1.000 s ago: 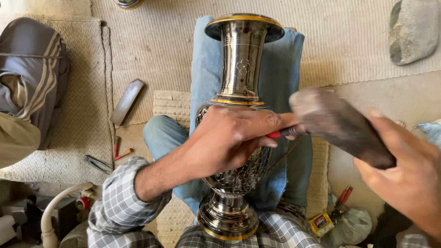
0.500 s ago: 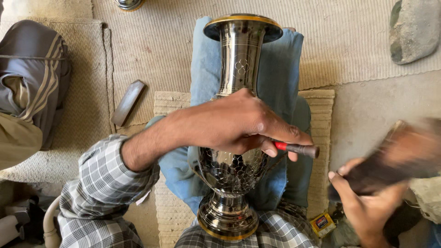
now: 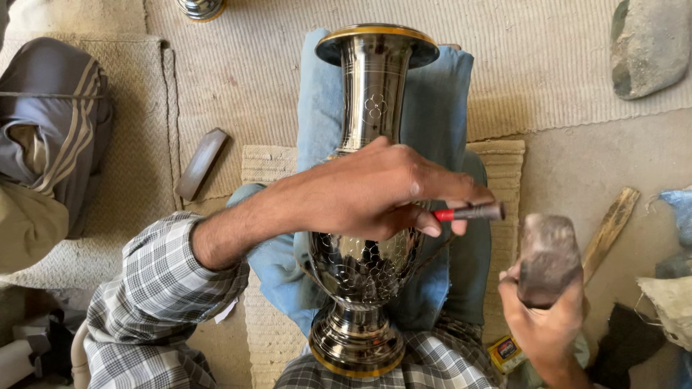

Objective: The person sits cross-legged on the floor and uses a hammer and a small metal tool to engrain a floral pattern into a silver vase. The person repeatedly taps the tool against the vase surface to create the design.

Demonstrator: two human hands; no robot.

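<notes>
while left hand (image 3: 375, 191) pinches chisel (image 3: 472, 212) over vase (image 3: 364, 216), right hand (image 3: 544, 317) grips raised mallet (image 3: 549, 256).

Lying on blue cloth: a tall shiny metal vase (image 3: 371, 108), gold-rimmed mouth pointing away, foot near the body, belly engraved with small patterns. Across the belly, a thin red-banded chisel (image 3: 472, 212). Beside it, upright, a dark blocky mallet (image 3: 548, 258).

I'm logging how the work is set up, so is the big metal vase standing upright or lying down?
Lying down. The metal vase rests lengthwise on a blue cloth, its base toward the person, steadied by the left hand.
</notes>
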